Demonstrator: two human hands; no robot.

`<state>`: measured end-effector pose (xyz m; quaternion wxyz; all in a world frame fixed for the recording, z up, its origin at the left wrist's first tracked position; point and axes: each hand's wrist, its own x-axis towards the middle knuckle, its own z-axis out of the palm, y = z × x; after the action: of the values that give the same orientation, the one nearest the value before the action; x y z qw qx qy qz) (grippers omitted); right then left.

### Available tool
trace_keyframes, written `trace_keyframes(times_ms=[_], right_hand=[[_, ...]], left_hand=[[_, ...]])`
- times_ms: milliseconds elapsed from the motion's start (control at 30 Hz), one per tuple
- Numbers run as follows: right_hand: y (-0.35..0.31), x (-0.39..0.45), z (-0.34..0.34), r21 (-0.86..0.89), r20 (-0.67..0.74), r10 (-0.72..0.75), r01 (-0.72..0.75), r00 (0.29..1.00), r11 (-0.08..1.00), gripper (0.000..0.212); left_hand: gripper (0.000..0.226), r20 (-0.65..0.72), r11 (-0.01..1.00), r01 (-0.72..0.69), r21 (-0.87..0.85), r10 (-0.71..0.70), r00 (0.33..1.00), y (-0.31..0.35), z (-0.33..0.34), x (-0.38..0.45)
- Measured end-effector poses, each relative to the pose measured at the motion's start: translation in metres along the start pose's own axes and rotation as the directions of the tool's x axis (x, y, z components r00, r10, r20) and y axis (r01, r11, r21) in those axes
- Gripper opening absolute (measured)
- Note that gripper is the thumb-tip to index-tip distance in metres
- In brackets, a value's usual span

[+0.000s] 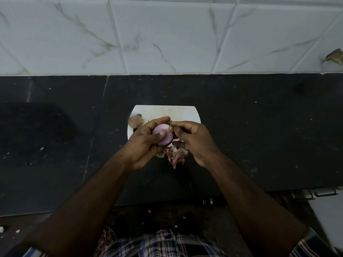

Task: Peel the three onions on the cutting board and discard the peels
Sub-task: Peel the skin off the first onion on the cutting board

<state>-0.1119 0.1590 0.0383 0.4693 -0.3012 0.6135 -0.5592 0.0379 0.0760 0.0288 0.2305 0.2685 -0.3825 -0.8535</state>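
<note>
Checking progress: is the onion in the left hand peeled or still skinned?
Mostly peeled: onion shows smooth purple flesh; right hand pinches a dry bit at its tip.

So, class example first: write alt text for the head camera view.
A left hand holds a mostly peeled purple onion while the right hand pinches skin at its tip, above a white cutting board on a black counter. Loose peels lie below.

A peeled, pale purple onion [163,136] sits gripped in the left hand [146,143]; papery peels [175,154] lie heaped just beneath the right hand [193,140].
</note>
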Motion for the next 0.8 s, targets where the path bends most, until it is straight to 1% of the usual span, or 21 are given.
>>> trace_keyframes(times_ms=[33, 67, 133, 200, 267, 367, 433, 567, 600, 633, 667, 733, 800], right_hand=[[0.001, 0.001, 0.000, -0.070, -0.003, -0.015, 0.015, 1.000, 0.997, 0.018], [0.002, 0.002, 0.002, -0.158, -0.038, -0.047, 0.040, 0.998, 0.987, 0.017], [0.004, 0.004, 0.007, -0.286, -0.152, -0.120, 0.073, 0.981, 0.955, 0.013], [0.008, 0.007, 0.010, -0.341, -0.242, -0.167, 0.078, 0.956, 0.937, 0.010], [0.011, 0.009, 0.012, -0.406, -0.276, -0.216, 0.090, 0.937, 0.909, 0.009], [0.013, 0.012, 0.014, -0.451, -0.307, -0.242, 0.084, 0.920, 0.889, 0.013], [0.016, 0.013, 0.015, -0.461, -0.326, -0.233, 0.061, 0.916, 0.885, 0.019], [0.023, 0.014, 0.020, -0.440, -0.350, -0.183, 0.011, 0.919, 0.898, 0.020], [0.023, 0.012, 0.020, -0.425, -0.354, -0.175, 0.009, 0.919, 0.905, 0.018], [0.023, 0.011, 0.018, -0.404, -0.355, -0.171, 0.014, 0.919, 0.915, 0.016], [0.021, 0.011, 0.014, -0.385, -0.347, -0.170, 0.025, 0.922, 0.922, 0.014], [0.016, 0.010, 0.002, -0.405, -0.267, -0.137, 0.018, 0.954, 0.914, 0.015], [0.011, 0.009, -0.012, -0.486, -0.106, -0.040, -0.017, 0.994, 0.874, 0.027]], left_hand=[[0.045, -0.009, 0.998, -0.016, 0.060, 0.016, 1.000, -0.001, -0.001, 0.001], [0.045, -0.016, 0.990, -0.037, 0.135, 0.040, 0.999, -0.002, 0.000, 0.001], [0.042, -0.031, 0.946, -0.094, 0.311, 0.109, 0.994, -0.008, 0.002, 0.001], [0.039, -0.064, 0.862, -0.143, 0.487, 0.198, 0.978, -0.014, 0.005, 0.002], [0.040, -0.095, 0.761, -0.167, 0.627, 0.287, 0.953, -0.020, 0.007, 0.004], [0.046, -0.108, 0.588, -0.164, 0.792, 0.398, 0.911, -0.026, 0.012, 0.009], [0.049, -0.081, 0.462, -0.156, 0.873, 0.453, 0.888, -0.028, 0.014, 0.009], [0.049, 0.005, 0.327, -0.197, 0.924, 0.506, 0.863, -0.034, 0.009, 0.007], [0.047, 0.001, 0.313, -0.186, 0.931, 0.509, 0.861, -0.034, 0.007, 0.006], [0.045, -0.030, 0.326, -0.160, 0.932, 0.508, 0.861, -0.033, 0.004, 0.006], [0.042, -0.082, 0.369, -0.126, 0.921, 0.499, 0.863, -0.029, 0.001, 0.005], [0.034, -0.206, 0.521, -0.065, 0.851, 0.445, 0.872, -0.021, -0.007, 0.004], [0.025, -0.313, 0.671, -0.013, 0.742, 0.362, 0.878, -0.013, -0.012, 0.005]])
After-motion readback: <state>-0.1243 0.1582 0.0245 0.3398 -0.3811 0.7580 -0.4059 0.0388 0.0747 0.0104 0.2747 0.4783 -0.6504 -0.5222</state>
